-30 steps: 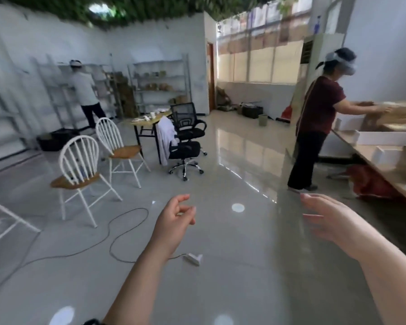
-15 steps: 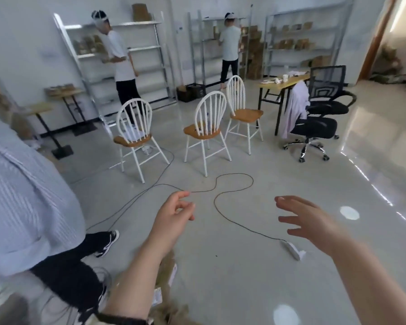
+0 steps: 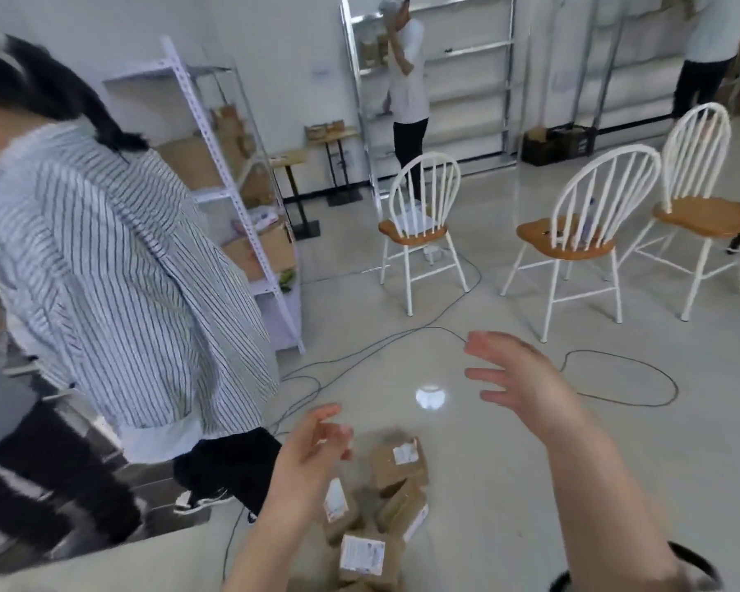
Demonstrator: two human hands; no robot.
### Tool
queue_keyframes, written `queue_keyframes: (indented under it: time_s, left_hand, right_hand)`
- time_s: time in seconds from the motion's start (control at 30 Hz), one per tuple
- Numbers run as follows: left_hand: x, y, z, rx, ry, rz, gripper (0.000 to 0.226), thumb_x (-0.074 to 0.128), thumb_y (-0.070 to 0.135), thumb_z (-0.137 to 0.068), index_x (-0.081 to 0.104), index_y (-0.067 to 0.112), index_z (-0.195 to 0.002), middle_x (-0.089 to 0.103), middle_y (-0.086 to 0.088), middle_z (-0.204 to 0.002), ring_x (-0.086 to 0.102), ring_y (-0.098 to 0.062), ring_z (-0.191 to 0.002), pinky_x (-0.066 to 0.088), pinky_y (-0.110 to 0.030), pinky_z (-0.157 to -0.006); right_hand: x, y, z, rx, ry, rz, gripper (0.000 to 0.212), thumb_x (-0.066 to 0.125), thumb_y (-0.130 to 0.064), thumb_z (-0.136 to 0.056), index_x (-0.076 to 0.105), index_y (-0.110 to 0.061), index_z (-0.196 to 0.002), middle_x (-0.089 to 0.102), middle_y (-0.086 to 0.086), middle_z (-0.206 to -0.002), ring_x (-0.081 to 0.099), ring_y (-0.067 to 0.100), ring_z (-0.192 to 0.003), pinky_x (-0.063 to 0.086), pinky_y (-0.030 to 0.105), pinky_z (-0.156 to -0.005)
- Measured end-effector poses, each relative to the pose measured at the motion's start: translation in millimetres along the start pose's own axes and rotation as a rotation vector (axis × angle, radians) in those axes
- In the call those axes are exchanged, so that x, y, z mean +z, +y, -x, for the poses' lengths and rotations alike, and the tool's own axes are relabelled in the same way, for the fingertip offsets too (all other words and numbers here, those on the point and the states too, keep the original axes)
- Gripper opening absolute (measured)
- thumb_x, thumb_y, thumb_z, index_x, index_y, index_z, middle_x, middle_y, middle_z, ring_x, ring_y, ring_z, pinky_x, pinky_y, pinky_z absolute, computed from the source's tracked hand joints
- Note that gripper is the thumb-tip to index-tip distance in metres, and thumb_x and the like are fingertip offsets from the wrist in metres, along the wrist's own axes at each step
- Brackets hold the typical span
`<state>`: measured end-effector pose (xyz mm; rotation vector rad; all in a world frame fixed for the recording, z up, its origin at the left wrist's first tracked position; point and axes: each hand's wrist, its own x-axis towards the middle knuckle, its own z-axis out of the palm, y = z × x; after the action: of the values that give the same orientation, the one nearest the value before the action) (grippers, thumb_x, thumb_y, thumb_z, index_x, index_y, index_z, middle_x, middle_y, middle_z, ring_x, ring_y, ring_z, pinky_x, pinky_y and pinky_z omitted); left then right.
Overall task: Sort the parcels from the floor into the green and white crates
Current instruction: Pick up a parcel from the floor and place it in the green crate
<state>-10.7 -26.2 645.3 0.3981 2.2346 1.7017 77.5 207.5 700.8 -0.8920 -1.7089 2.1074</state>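
Both grips are empty. The left grip [image 3: 312, 459], at lower centre of the frame, has its fingers loosely curled round nothing. The right grip [image 3: 518, 378], right of centre, is spread wide with the fingers nearly straight. The parcels [image 3: 385, 510] lie in a small heap on the floor [image 3: 509, 484] at bottom centre. They are brown boxes with white labels [image 3: 362, 555], and they sit below and between the grips, which hover over them without touching. The crates are not in the frame, so which one each box belongs in cannot be told yet. The step in hand looks like the reach down for one box. To do it well, the upper parcel [image 3: 398, 463] seems the best pick. It sits at the heap's edge with its label up, so lifting it should disturb the others least. Taking it by two opposite sides with the label facing up would let it be read before choosing a crate. A person [image 3: 125, 271] in a striped shirt stands just left of the heap, one shoe [image 3: 201, 502] near it, so the left arm should stay close in. A cable [image 3: 372, 350] trails over the floor beyond the heap, something to step around when carrying a box away.
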Motion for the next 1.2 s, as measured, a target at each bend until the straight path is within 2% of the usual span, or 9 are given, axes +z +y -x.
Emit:
queue_keyframes:
  time_s: [0.1, 0.2, 0.37, 0.57, 0.73, 0.87, 0.97, 1.1, 1.2]
  left_hand:
    - [-5, -44, -25, 0.023, 0.055, 0.01, 0.019, 0.059, 0.01, -0.092, 0.061, 0.017, -0.109, 0.067, -0.016, -0.094, 0.066, -0.008, -0.065, 0.048, -0.009, -0.059]
    - [-5, -113, -44, 0.053, 0.085, -0.028, 0.019, 0.058, 0.011, -0.092, 0.06, 0.021, -0.109, 0.066, -0.017, -0.099, 0.064, -0.004, -0.065, 0.045, -0.006, -0.06]
    - [17, -283, -65, 0.028, 0.182, -0.06, 0.02, 0.057, 0.016, -0.094, 0.059, 0.027, -0.11, 0.065, -0.01, -0.099, 0.064, -0.003, -0.071, 0.047, -0.008, -0.063]
    - [64, -510, -99, -0.121, 0.26, -0.064, 0.019, 0.056, 0.022, -0.094, 0.058, 0.031, -0.11, 0.066, 0.001, -0.101, 0.065, -0.003, -0.071, 0.043, -0.005, -0.053]
    - [84, -649, -131, -0.252, 0.326, -0.124, 0.012, 0.056, 0.022, -0.094, 0.056, 0.032, -0.101, 0.064, 0.005, -0.096, 0.063, -0.008, -0.078, 0.043, -0.01, -0.052]
    - [84, -703, -145, -0.339, 0.364, -0.216, 0.018, 0.058, 0.023, -0.093, 0.05, 0.038, -0.087, 0.055, 0.017, -0.092, 0.057, 0.001, -0.076, 0.043, -0.013, -0.055]
    - [82, -722, -159, -0.404, 0.31, -0.416, 0.022, 0.058, 0.025, -0.092, 0.048, 0.036, -0.108, 0.051, 0.025, -0.096, 0.05, 0.006, -0.076, 0.037, -0.006, -0.059]
    - [86, -733, -179, -0.496, 0.226, -0.497, 0.045, 0.057, 0.025, -0.091, 0.042, 0.02, -0.134, 0.058, 0.002, -0.118, 0.052, -0.01, -0.09, 0.043, -0.024, -0.076]
    - [96, -738, -175, -0.472, 0.199, -0.513, 0.045, 0.052, 0.031, -0.093, 0.04, 0.024, -0.136, 0.059, 0.004, -0.122, 0.057, -0.015, -0.105, 0.046, -0.032, -0.094]
  right_hand:
    - [52, 27, -41, -0.06, -0.136, -0.014, 0.027, 0.049, -0.028, -0.095, 0.058, -0.019, -0.118, 0.062, -0.002, -0.119, 0.061, 0.024, -0.107, 0.043, 0.04, -0.093]
    - [86, 91, -71, -0.14, -0.239, 0.067, 0.017, 0.053, -0.03, -0.093, 0.063, -0.026, -0.106, 0.064, -0.006, -0.114, 0.063, 0.017, -0.104, 0.045, 0.038, -0.093]
    - [91, 269, -124, -0.254, -0.379, 0.287, 0.01, 0.055, -0.036, -0.09, 0.063, -0.04, -0.094, 0.061, -0.021, -0.107, 0.059, 0.003, -0.102, 0.045, 0.024, -0.079]
    - [65, 505, -214, -0.116, -0.373, 0.392, 0.01, 0.059, -0.03, -0.088, 0.068, -0.035, -0.09, 0.061, -0.006, -0.117, 0.053, 0.018, -0.119, 0.039, 0.037, -0.105]
    - [68, 634, -270, 0.036, -0.375, 0.423, 0.01, 0.057, -0.028, -0.09, 0.062, -0.03, -0.081, 0.06, -0.003, -0.096, 0.056, 0.018, -0.096, 0.04, 0.034, -0.087]
    - [72, 686, -288, 0.152, -0.402, 0.441, 0.007, 0.055, -0.033, -0.091, 0.059, -0.027, -0.094, 0.058, -0.009, -0.093, 0.052, 0.006, -0.084, 0.041, 0.029, -0.073]
    - [73, 712, -295, 0.176, -0.364, 0.459, 0.023, 0.059, -0.037, -0.085, 0.063, -0.017, -0.097, 0.062, 0.001, -0.089, 0.052, 0.013, -0.076, 0.037, 0.025, -0.061]
    - [79, 755, -296, 0.24, -0.373, 0.551, 0.037, 0.052, -0.029, -0.093, 0.055, -0.009, -0.124, 0.061, 0.012, -0.121, 0.056, 0.026, -0.101, 0.045, 0.029, -0.076]
    - [84, 770, -292, 0.409, -0.428, 0.513, 0.037, 0.054, -0.029, -0.091, 0.053, -0.014, -0.125, 0.061, 0.007, -0.116, 0.058, 0.024, -0.096, 0.043, 0.026, -0.072]
